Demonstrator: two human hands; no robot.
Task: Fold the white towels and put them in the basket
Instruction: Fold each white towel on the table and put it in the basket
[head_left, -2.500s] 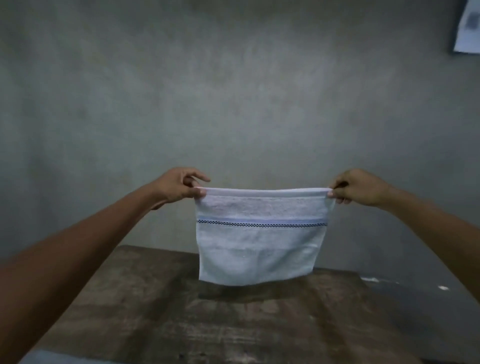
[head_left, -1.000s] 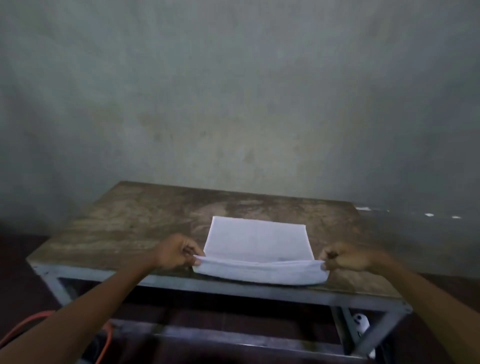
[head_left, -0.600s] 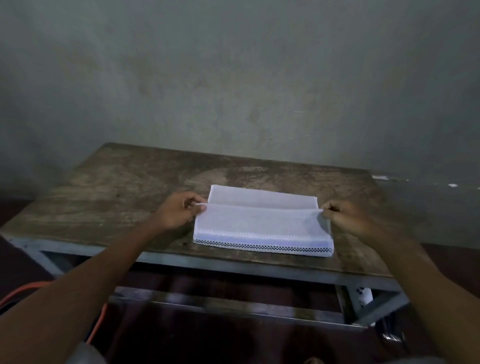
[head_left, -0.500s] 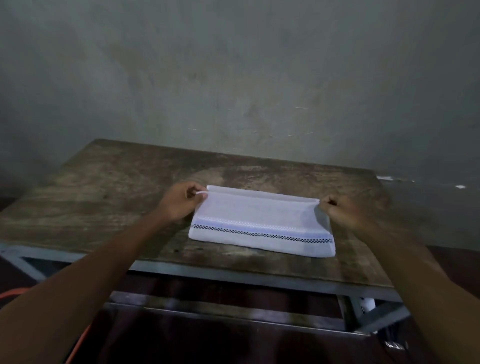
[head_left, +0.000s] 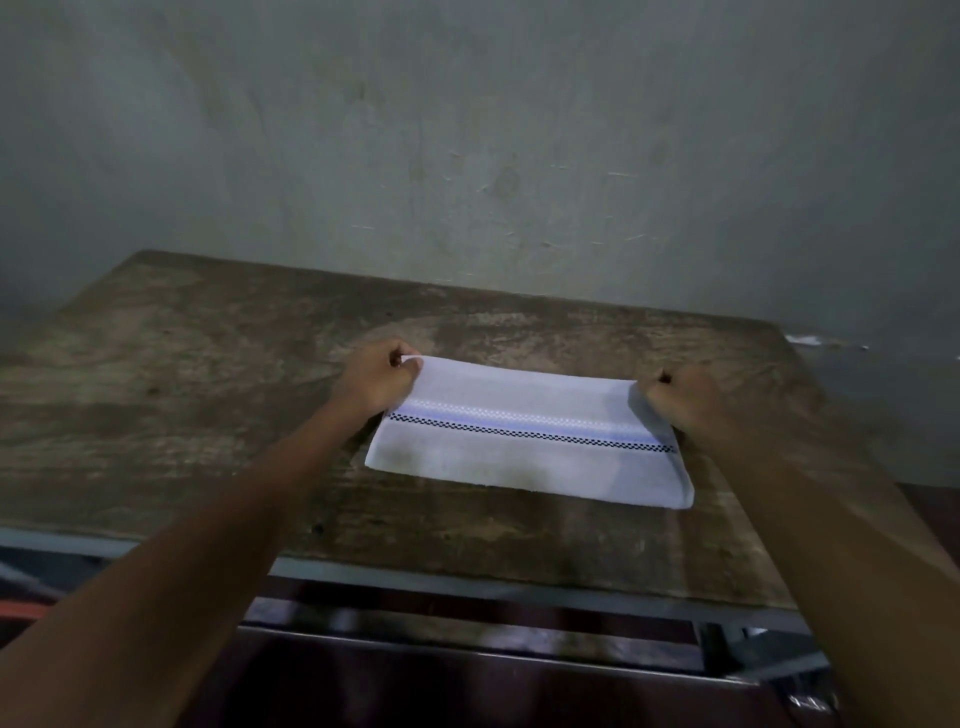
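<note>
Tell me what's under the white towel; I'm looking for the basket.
The white towel lies flat on the bare wooden table, both hands pinching its far corners. Its own lower layers are covered. No basket shows anywhere in view.

A dim room is shown under low, bluish light. A bare grey plaster wall (head_left: 493, 130), marked with faint scuffs and stains, fills the upper half of the view. Against it a worn wooden table top (head_left: 182, 374) is set, its brown surface streaked with pale patches. The top is carried by a grey metal frame (head_left: 493, 587). Beneath the frame a dark reddish floor (head_left: 467, 691) is seen.
</note>
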